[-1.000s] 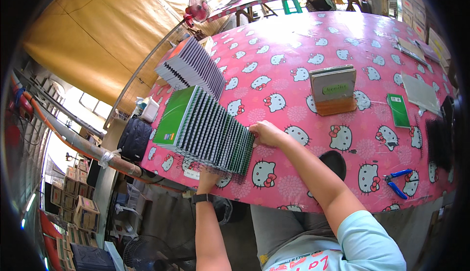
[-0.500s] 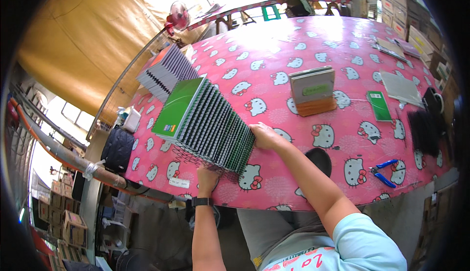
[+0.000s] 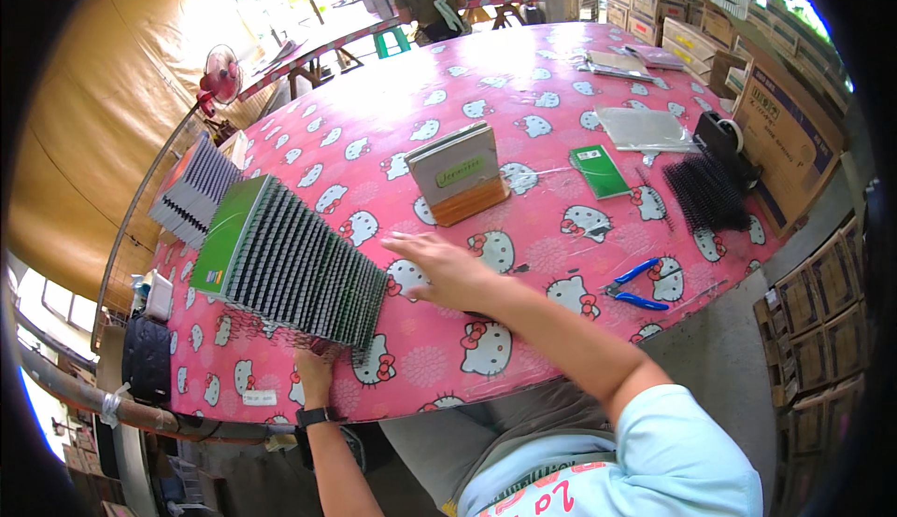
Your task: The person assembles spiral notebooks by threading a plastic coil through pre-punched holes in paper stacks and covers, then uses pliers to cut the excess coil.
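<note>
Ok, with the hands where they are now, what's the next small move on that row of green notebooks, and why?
Probably bring the right hand against the near end of the fanned row of green spiral notebooks. It hovers open just off that end, while the left hand steadies the row's lower edge at the table's rim, so the end looks unsupported.

The left hand is coming up from the lower edge, its forearm rising almost straight, a dark watch sitting on the wrist. Its fingers are curling inward and pressing forward, knuckles showing toward the camera. The right hand is lying flat and open, palm down, fingers stretching out together and pointing to the person's left. Its bare forearm is running back to the lower right, bending at the elbow under a light blue short sleeve.
</note>
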### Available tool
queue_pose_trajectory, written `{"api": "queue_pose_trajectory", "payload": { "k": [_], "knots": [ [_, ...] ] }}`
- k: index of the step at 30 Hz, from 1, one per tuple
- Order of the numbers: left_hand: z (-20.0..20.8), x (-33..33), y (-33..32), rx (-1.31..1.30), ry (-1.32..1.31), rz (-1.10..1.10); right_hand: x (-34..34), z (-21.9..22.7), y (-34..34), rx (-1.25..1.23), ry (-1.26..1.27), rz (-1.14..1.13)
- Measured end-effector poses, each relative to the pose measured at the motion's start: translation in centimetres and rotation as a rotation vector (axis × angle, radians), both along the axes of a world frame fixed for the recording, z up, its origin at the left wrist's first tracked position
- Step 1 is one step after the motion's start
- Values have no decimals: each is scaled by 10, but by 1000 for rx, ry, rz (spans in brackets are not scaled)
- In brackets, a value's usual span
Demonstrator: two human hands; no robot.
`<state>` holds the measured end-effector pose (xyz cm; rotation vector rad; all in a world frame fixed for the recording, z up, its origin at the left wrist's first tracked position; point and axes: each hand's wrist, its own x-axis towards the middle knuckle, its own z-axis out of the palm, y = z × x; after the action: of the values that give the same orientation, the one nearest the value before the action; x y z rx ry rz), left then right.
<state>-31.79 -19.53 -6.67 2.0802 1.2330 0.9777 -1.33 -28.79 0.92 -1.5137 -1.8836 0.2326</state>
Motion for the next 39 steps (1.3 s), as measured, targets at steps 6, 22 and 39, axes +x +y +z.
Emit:
{"api": "queue_pose_trajectory", "payload": {
  "k": [6, 22, 39],
  "knots": [
    [-23, -15, 13, -100, -109, -23, 151, 8, -183, -547, -392, -208],
    [-17, -4, -26, -87, -170, 136, 127, -31, -179, -297, 1077, -233],
    [-3, 42, -144, 139, -463, 237, 7, -59, -70, -289, 903, -8]
  ]
}}
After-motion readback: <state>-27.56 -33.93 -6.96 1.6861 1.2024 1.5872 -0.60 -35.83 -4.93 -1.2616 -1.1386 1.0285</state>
